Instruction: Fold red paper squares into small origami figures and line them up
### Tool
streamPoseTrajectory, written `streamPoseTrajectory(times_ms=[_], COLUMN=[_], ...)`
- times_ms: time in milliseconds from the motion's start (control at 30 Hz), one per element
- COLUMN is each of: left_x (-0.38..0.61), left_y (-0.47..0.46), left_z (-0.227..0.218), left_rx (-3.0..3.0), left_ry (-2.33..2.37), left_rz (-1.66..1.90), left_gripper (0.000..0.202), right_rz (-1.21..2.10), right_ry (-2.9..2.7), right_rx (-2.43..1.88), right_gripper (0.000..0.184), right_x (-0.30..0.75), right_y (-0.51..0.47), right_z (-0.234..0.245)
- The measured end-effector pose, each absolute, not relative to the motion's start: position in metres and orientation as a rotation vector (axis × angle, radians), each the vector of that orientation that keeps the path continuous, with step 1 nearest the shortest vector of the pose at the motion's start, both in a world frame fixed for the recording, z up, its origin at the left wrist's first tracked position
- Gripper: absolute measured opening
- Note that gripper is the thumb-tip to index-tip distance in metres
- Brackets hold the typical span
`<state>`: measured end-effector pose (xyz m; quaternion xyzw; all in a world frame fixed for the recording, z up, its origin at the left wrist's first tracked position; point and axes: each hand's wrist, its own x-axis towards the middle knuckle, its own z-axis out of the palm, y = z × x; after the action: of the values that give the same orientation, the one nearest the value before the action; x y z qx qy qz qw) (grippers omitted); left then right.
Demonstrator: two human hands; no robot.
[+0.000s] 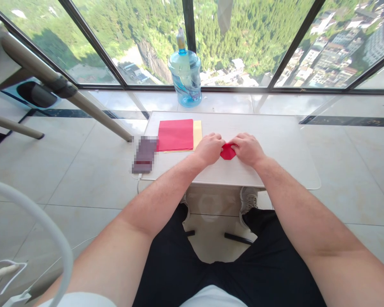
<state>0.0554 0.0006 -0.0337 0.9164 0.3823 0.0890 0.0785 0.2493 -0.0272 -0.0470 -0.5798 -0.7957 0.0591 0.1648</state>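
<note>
- Now left hand (210, 148) and right hand (248, 149) pinch folded paper (228, 154) between the bench's (281, 149) long edges!
- Red sheets (176, 134), far left corner!
- Phone (145, 153), left edge!

No readable text, blurred print (195, 97) on blue bottle (184, 79)
</note>
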Motion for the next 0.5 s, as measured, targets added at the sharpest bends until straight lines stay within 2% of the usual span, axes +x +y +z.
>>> streamPoseTrajectory(times_ms=[500], left_x=[0.0519], left_y=[-0.0075], left_z=[-0.0388], left_rx=[2.841], left_ry=[1.155], left_rz=[0.311], left_gripper=[0.029], right_rz=[0.079], right_ry=[-2.339], right_rx=[-1.574], right_gripper=[0.021], right_x=[0.2566], right_y=[-0.0336], right_z=[-0.049])
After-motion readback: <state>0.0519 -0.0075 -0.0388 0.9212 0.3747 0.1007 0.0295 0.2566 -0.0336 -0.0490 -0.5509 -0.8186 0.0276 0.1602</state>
